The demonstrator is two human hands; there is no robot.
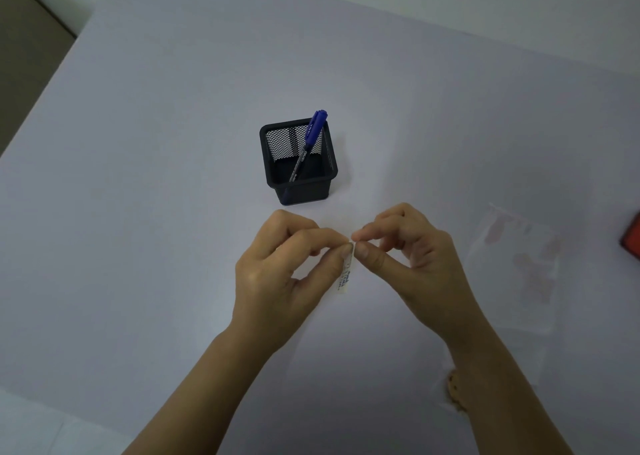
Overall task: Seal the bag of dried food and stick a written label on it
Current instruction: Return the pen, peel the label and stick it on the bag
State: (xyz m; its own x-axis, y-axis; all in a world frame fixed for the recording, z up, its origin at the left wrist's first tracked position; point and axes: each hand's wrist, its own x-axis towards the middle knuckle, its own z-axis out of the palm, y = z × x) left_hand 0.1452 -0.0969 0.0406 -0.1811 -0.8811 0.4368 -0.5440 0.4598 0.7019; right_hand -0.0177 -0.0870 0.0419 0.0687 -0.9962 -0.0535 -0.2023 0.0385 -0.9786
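A small white label (345, 274) with blue writing hangs edge-on between my hands, above the table. My left hand (277, 278) pinches its top edge between thumb and forefinger. My right hand (412, 264) pinches the same top edge from the other side, fingertips touching the left ones. A clear plastic bag (519, 264) lies flat on the table to the right of my right hand, with faint pinkish contents showing through. Under my right forearm lies a round brown piece of dried food (453, 390), seemingly inside clear plastic.
A black mesh pen holder (299, 163) stands behind my hands, with a blue marker (310, 142) leaning in it. A red object (632, 236) shows at the right edge. The pale table (156, 212) ends at the left, where floor shows.
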